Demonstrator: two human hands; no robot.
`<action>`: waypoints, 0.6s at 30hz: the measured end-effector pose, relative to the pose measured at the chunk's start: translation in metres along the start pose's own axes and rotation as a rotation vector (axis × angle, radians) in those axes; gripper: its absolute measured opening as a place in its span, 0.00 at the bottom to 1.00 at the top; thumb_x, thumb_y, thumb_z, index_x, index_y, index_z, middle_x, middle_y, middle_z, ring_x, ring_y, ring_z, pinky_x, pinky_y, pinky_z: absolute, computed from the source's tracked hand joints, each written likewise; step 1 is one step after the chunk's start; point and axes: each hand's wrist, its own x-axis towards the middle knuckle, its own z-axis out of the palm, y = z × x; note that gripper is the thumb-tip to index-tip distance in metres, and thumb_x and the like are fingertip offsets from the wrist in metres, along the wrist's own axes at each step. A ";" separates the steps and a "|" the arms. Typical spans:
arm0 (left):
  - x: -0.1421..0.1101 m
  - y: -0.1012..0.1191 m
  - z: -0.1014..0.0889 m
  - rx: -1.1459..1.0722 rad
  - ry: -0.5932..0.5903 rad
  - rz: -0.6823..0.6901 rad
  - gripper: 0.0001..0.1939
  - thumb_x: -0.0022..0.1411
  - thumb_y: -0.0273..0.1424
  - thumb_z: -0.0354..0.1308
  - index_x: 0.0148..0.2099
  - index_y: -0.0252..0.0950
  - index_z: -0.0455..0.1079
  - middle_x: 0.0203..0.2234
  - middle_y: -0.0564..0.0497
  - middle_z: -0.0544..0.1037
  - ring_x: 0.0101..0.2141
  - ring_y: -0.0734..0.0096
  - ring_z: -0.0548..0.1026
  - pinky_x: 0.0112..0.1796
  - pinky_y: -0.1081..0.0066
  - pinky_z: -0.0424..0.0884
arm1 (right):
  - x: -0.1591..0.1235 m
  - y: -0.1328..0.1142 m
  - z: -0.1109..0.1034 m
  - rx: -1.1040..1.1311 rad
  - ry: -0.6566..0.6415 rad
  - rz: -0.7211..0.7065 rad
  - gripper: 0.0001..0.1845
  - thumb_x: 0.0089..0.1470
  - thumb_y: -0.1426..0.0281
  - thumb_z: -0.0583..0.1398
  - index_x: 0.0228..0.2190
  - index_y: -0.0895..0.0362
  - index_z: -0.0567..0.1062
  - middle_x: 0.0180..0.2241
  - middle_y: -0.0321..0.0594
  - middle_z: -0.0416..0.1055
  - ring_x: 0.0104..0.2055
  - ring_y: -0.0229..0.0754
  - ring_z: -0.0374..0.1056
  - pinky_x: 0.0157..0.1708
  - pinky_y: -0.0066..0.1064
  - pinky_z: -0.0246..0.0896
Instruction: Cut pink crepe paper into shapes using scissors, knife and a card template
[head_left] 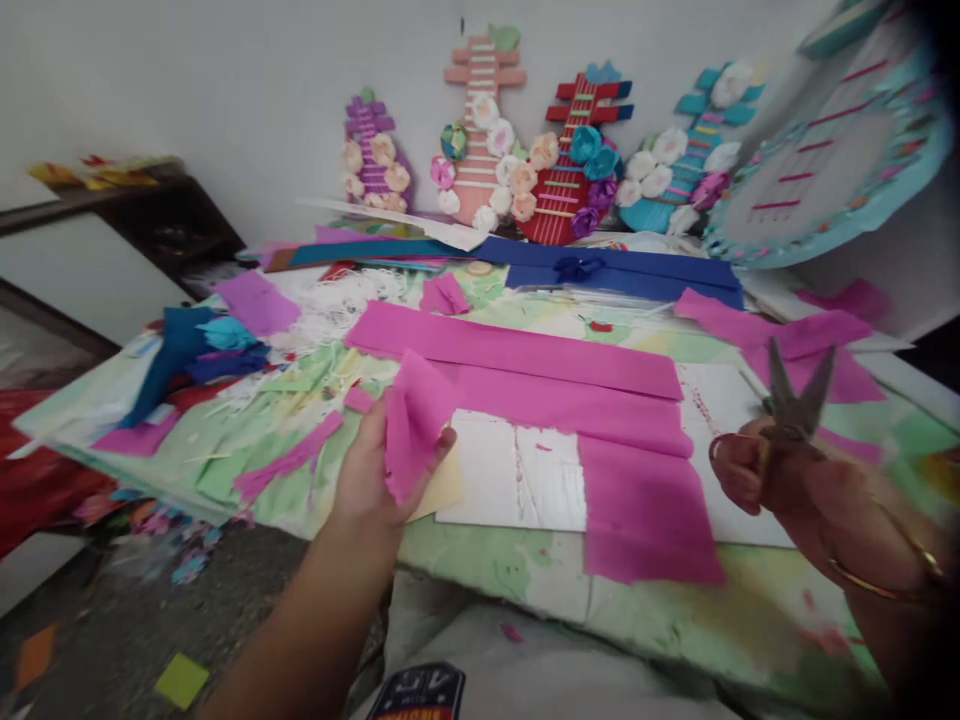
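Observation:
My left hand (379, 455) is closed round a folded piece of pink crepe paper (416, 415), thumb on one side and fingers behind it. On the right, my right hand (780, 470) grips a pair of scissors (801, 395), whose blades stand apart and point up and away from me. Between the hands lies a white board (517, 470). Wide pink crepe paper strips (525, 355) run across its upper part, and another pink piece (649, 510) hangs over its lower edge. Reddish marks show on the bare white areas.
Several paper-flower-decorated pipa-shaped crafts (570, 170) lean on the wall. A blue crepe strip (622, 270) lies behind the board, with white string (352, 300) to its left. Pink scraps (810, 340) lie at right. Paper bits (184, 680) litter the floor.

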 end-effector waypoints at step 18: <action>-0.028 -0.026 0.086 -0.389 -0.309 -0.387 0.20 0.59 0.43 0.35 0.31 0.38 0.63 0.28 0.48 0.72 0.33 0.62 0.72 0.34 0.61 0.68 | 0.012 -0.063 0.096 0.266 -0.093 0.222 0.15 0.40 0.63 0.59 0.30 0.55 0.61 0.27 0.37 0.67 0.24 0.36 0.62 0.21 0.28 0.56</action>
